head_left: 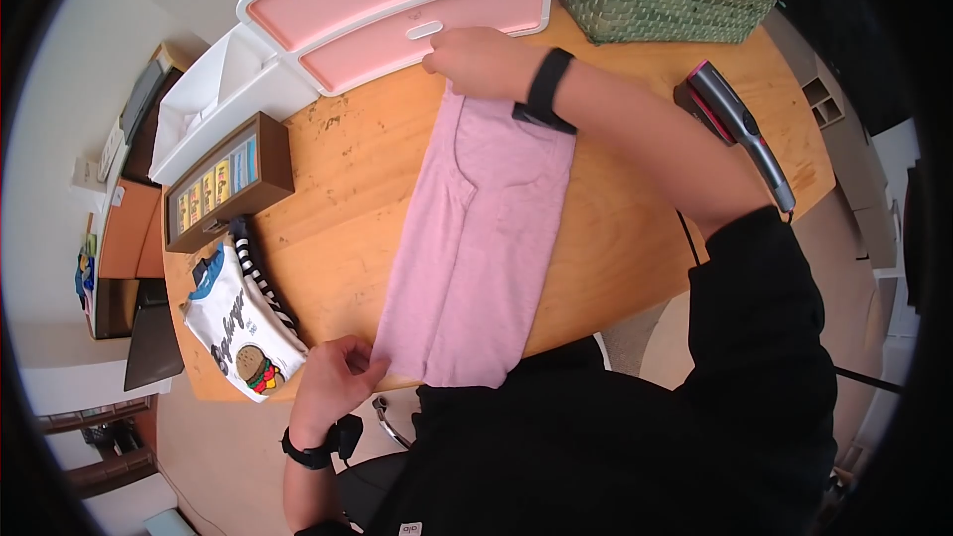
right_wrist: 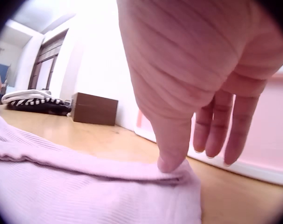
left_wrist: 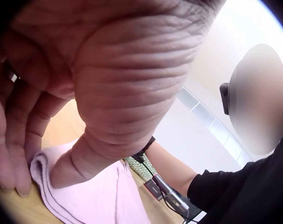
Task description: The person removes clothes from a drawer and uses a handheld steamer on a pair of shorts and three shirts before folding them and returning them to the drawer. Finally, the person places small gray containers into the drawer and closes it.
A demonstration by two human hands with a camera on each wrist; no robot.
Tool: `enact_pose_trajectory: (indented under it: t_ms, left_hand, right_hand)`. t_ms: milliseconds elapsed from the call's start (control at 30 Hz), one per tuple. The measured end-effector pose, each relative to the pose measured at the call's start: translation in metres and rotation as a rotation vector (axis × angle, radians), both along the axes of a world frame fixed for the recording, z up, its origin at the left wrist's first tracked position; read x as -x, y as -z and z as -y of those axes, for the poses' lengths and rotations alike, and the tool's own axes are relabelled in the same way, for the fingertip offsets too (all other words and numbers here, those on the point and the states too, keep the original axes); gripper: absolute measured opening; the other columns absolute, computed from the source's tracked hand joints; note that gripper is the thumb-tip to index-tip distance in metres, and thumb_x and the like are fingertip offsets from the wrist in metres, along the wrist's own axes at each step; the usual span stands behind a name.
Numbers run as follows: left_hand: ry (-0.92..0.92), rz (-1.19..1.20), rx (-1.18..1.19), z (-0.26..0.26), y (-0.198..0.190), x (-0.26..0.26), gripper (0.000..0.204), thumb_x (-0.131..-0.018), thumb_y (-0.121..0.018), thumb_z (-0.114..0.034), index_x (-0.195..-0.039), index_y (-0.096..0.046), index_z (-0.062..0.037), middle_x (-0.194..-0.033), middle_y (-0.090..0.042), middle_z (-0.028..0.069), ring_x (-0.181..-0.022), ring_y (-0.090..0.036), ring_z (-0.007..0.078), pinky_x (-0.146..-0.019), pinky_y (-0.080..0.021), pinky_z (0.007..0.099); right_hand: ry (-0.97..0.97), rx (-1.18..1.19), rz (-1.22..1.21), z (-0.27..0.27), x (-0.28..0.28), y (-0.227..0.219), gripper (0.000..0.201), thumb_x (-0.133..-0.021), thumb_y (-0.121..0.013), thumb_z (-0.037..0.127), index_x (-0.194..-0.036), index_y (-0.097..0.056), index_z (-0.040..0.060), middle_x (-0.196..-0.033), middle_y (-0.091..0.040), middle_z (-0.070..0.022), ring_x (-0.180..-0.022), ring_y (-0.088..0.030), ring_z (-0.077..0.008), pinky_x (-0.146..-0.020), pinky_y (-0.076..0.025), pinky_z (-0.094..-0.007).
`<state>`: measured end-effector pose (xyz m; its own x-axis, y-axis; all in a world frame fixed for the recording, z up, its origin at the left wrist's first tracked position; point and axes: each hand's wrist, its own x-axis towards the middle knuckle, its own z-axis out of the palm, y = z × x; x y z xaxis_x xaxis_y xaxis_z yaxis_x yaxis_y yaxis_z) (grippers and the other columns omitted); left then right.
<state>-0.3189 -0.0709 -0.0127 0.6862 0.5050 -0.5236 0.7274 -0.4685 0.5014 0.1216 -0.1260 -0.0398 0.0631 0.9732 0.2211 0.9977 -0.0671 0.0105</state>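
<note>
A pink shirt (head_left: 486, 238), folded lengthwise into a long strip, lies on the wooden table with its neckline at the far end. At its near left corner my left hand (head_left: 338, 382) pinches the folded edge; the left wrist view shows the thumb (left_wrist: 71, 168) on top of the layered cloth. My right hand (head_left: 486, 62) reaches across to the far left corner and pinches it. There the thumb (right_wrist: 172, 151) presses the edge, while several other fingers extend past the cloth; the index fingertip is hidden.
Folded clothes (head_left: 243, 323), with a burger-print shirt on top, lie at the left. Behind them stand a brown box (head_left: 278, 159) and a white bin (head_left: 223, 104). Pink drawers (head_left: 328, 5) and a green basket (head_left: 655, 10) line the back. A corded hair-styling brush (head_left: 740, 119) lies right.
</note>
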Motion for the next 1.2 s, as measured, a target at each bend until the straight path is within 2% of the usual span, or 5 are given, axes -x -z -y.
enact_pose_trajectory:
  t_ms: [167, 367, 900, 1000, 1200]
  left_hand:
    - [0.033, 0.188, -0.177, 0.0, 0.002, -0.004, 0.028, -0.087, -0.086, -0.021, -0.082, -0.07, 0.0022, -0.07, -0.073, 0.0127, -0.063, -0.072, 0.0205, -0.062, -0.056, 0.032]
    - [0.064, 0.181, -0.188, -0.004, 0.012, -0.006, 0.026, -0.087, -0.086, -0.019, -0.082, -0.07, 0.001, -0.07, -0.073, 0.0126, -0.064, -0.073, 0.0235, -0.062, -0.056, 0.0333]
    - [0.075, 0.448, -0.234, 0.019, 0.041, 0.032, 0.022, -0.09, -0.083, -0.009, -0.098, -0.066, 0.0011, -0.065, -0.067, 0.0079, -0.051, -0.062, 0.017, -0.052, -0.049, 0.0291]
    - [0.086, 0.444, -0.142, 0.035, 0.04, 0.042, 0.026, -0.087, -0.085, -0.012, -0.103, -0.067, -0.001, -0.08, -0.071, 0.0102, -0.064, -0.067, 0.0208, -0.056, -0.052, 0.0332]
    - [0.803, 0.674, -0.537, 0.041, 0.04, 0.04, 0.044, -0.084, -0.084, -0.024, -0.124, -0.07, -0.0152, -0.131, -0.065, 0.0068, -0.11, -0.064, 0.025, -0.088, -0.053, 0.0406]
  right_hand:
    - [-0.142, -0.266, -0.127, 0.102, 0.113, -0.025, 0.012, -0.09, -0.063, 0.013, -0.093, -0.063, 0.0008, -0.094, -0.066, -0.0176, -0.084, -0.064, -0.0371, -0.074, -0.054, -0.0492]
    - [-0.362, -0.12, -0.157, 0.222, 0.247, 0.022, 0.027, -0.095, -0.063, 0.016, -0.12, -0.069, 0.0067, -0.127, -0.065, -0.0126, -0.116, -0.063, -0.0269, -0.099, -0.053, -0.0419]
    - [-0.325, -0.33, -0.064, 0.231, 0.269, 0.058, 0.025, -0.092, -0.068, 0.015, -0.111, -0.071, 0.0, -0.12, -0.069, -0.0129, -0.112, -0.066, -0.0269, -0.098, -0.054, -0.0397]
    - [-0.303, -0.297, -0.117, 0.252, 0.265, 0.056, 0.025, -0.091, -0.069, 0.013, -0.112, -0.072, 0.0006, -0.121, -0.069, -0.0131, -0.112, -0.066, -0.0263, -0.098, -0.055, -0.0397]
    - [-0.132, -0.247, -0.217, 0.293, 0.263, 0.05, 0.028, -0.087, -0.069, 0.011, -0.114, -0.074, 0.003, -0.126, -0.069, -0.013, -0.117, -0.066, -0.027, -0.097, -0.056, -0.0418]
